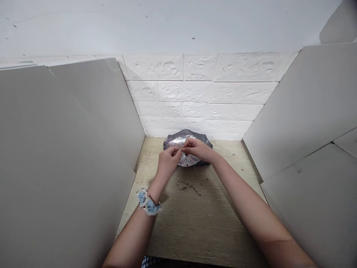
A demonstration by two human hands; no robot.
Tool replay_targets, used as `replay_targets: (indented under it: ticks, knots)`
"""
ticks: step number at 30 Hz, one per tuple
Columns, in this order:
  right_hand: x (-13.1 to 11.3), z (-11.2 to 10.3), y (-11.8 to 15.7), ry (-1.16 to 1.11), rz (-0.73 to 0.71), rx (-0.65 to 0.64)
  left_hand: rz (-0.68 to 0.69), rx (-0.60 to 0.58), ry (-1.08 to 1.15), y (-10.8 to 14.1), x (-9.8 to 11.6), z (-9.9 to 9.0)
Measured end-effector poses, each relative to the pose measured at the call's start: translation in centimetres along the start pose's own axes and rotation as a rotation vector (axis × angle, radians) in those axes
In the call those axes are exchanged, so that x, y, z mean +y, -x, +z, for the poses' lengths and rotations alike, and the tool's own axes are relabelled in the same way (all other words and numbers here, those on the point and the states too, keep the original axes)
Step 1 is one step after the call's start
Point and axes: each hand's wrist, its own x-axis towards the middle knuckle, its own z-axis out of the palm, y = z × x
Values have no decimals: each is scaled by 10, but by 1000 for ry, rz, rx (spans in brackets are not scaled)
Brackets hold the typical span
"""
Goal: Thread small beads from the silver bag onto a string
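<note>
My left hand (169, 160) and my right hand (198, 149) meet fingertip to fingertip, both closed in a pinch. Between them is something tiny and yellowish, too small to name. Right behind and below the fingers sits a shiny silver pouch (185, 134), with many small coloured beads or sequins (187, 161) showing at its front. Nearer to me, a strand of beads (192, 186) lies curved on the wooden tabletop (195, 227), touched by neither hand. A blue and white scrunchie (148, 202) circles my left wrist.
Tall grey-white panels stand at the left (69, 156) and right (304, 119). A white brick-patterned wall (195, 91) closes off the back. A few tiny specks (206, 179) lie on the tabletop near the bead strand.
</note>
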Motion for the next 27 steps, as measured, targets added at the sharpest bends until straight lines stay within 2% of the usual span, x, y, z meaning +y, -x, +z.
replay_targets:
  ticks: [6, 9, 15, 19, 22, 27]
  knots:
    - [-11, 4, 1, 116, 21, 5, -68, 16, 287, -4, 0, 0]
    - [-16, 6, 0, 161, 32, 26, -131, -37, 431, -5, 2, -1]
    - [-18, 8, 0, 163, 17, 46, -178, -88, 494, -5, 4, -2]
    - [-14, 8, -1, 52, 23, 36, -186, -125, 465, -6, 1, -1]
    - [-8, 7, -3, -57, 17, 74, -182, -154, 467, -6, 0, 0]
    - [2, 11, -6, -378, 71, 57, -184, -127, 445, -4, 3, 0]
